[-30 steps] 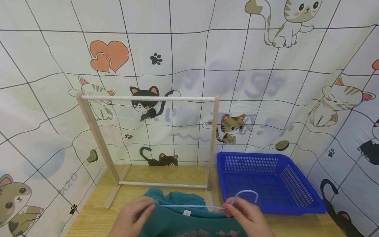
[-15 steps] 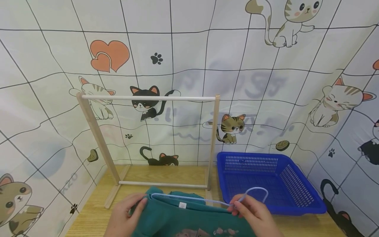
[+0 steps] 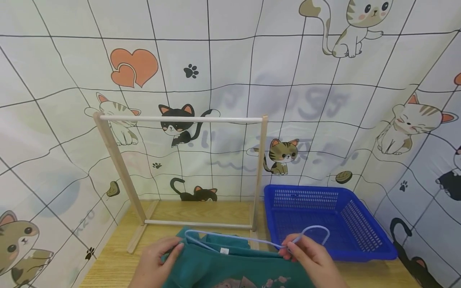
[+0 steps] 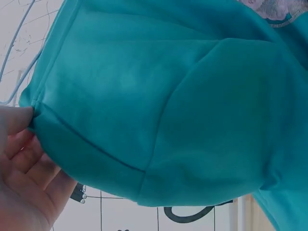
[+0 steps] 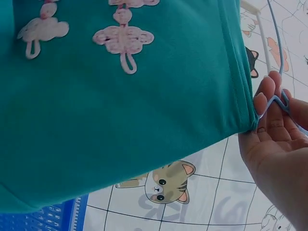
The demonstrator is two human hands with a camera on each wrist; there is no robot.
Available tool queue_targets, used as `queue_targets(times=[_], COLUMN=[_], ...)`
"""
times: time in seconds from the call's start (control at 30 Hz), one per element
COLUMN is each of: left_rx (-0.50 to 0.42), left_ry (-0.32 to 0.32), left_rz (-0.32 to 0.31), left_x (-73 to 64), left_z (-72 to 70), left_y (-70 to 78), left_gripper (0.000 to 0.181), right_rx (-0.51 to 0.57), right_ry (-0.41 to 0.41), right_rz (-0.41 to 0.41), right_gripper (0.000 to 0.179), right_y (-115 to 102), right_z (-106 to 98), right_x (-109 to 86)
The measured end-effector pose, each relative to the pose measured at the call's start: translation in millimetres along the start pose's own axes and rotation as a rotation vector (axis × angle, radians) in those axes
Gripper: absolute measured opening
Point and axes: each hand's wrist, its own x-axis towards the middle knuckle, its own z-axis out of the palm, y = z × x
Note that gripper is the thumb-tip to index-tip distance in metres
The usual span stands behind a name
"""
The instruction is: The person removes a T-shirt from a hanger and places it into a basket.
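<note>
A teal garment point(image 3: 230, 266) with a white tag inside its open edge and a pale printed or stitched design is spread before me. My left hand point(image 3: 156, 258) pinches the left end of that open edge, the thumb on the cloth in the left wrist view. The right hand point(image 3: 309, 254) holds a thin light-blue clothes hanger point(image 3: 245, 238) near the base of its hook, which curves up to the right. The hanger's rounded left end lies at the opening beside my left fingers, its lower bar dipping toward the tag. In the right wrist view, the right fingers also meet the garment's edge.
Behind the garment a wooden rack point(image 3: 261, 172) with a white top rail stands on the wood-grain table point(image 3: 104, 268). At the right sits a blue plastic basket point(image 3: 329, 256) with slotted walls. A cat-patterned sheet point(image 3: 230, 60) covers the walls close behind.
The hanger's left end has risen, so its rounded bend and second bar now show at the opening. My right hand has shifted slightly right and up with the hook; the left hand moved left a little.
</note>
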Motion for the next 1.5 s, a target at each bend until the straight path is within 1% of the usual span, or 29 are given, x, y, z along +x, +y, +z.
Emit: queue_targets(times=[0.07,0.1,0.13,0.2,0.3,0.37,0.43,0.57,0.63,0.7,0.77,0.8,0.87,0.93,0.97,1.0,1.03,1.07,1.1,1.17,1.23,1.33,1.37,1.4,1.5], left_rx=[-0.008,-0.007,-0.005,-0.018,-0.055,-0.077,-0.069,0.004,0.040,0.070,0.092,0.091,0.067,0.026,0.011,0.001,-0.002,0.002,0.017,0.053,0.077,0.095,0.097,0.088,0.049], left_ry=[-0.034,-0.050,-0.061,-0.088,-0.114,-0.135,-0.156,-0.167,-0.180,-0.212,-0.277,-0.322,-0.442,-0.543,-0.577,-0.584,-0.575,-0.545,-0.511,-0.422,-0.331,-0.208,-0.170,-0.141,-0.091], left_rz=[0.010,-0.003,-0.021,-0.076,-0.131,-0.101,-0.051,0.079,0.133,0.168,0.178,0.172,0.141,0.097,0.071,0.053,0.037,0.036,0.032,0.041,0.055,0.078,0.086,0.097,0.124], left_x=[-0.4,-0.7,-1.0,-1.9,-1.9,-0.6,1.1,4.8,6.2,7.4,7.8,8.4,8.9,8.6,8.2,7.5,6.0,4.6,3.4,1.5,0.2,-0.5,-0.9,-1.2,-1.1], left_z=[2.1,2.9,3.6,4.0,1.3,-0.9,-2.4,0.0,2.6,5.6,9.5,11.1,15.4,19.6,20.9,22.2,23.7,24.7,25.1,25.0,24.3,21.8,21.0,20.1,18.3], left_y=[0.0,0.4,0.9,2.2,5.2,7.5,10.9,19.9,25.8,32.2,37.3,39.9,41.9,41.3,41.0,40.9,40.2,39.9,39.9,39.9,38.8,35.6,34.2,32.8,29.2], left_gripper=[0.028,0.027,0.026,0.027,0.034,0.040,0.044,0.051,0.053,0.051,0.045,0.042,0.036,0.034,0.032,0.031,0.028,0.024,0.021,0.016,0.010,0.006,0.008,0.010,0.016], right_rx=[0.002,-0.001,-0.004,-0.013,-0.028,-0.041,-0.056,-0.086,-0.094,-0.093,-0.094,-0.094,-0.088,-0.086,-0.081,-0.074,-0.077,-0.087,-0.099,-0.151,-0.253,-0.393,-0.429,-0.449,-0.440], right_ry=[-0.011,-0.012,-0.012,-0.015,-0.034,-0.052,-0.067,-0.081,-0.103,-0.132,-0.166,-0.181,-0.210,-0.230,-0.240,-0.249,-0.256,-0.260,-0.258,-0.230,-0.154,-0.016,0.023,0.055,0.098], right_rz=[0.001,0.007,0.016,0.032,0.057,0.061,0.056,0.036,0.030,0.032,0.045,0.048,0.069,0.091,0.109,0.124,0.123,0.115,0.108,0.041,-0.041,-0.097,-0.092,-0.070,-0.005], right_gripper=[0.021,0.021,0.021,0.021,0.021,0.021,0.020,0.018,0.019,0.020,0.021,0.022,0.023,0.025,0.026,0.027,0.026,0.026,0.025,0.022,0.022,0.024,0.023,0.022,0.016], right_y=[0,0,0,1,1,2,3,5,6,7,8,8,7,7,6,6,6,6,7,8,10,14,15,15,15], right_z=[0,0,0,-1,-1,-1,-1,1,3,4,6,7,9,10,10,10,10,11,11,12,12,11,10,9,6], right_x=[0.2,0.4,0.6,0.9,1.5,1.8,2.2,3.3,3.8,4.4,5.0,5.5,6.4,7.3,7.7,7.9,7.8,7.9,7.4,6.2,4.5,1.8,0.9,0.1,-1.2])
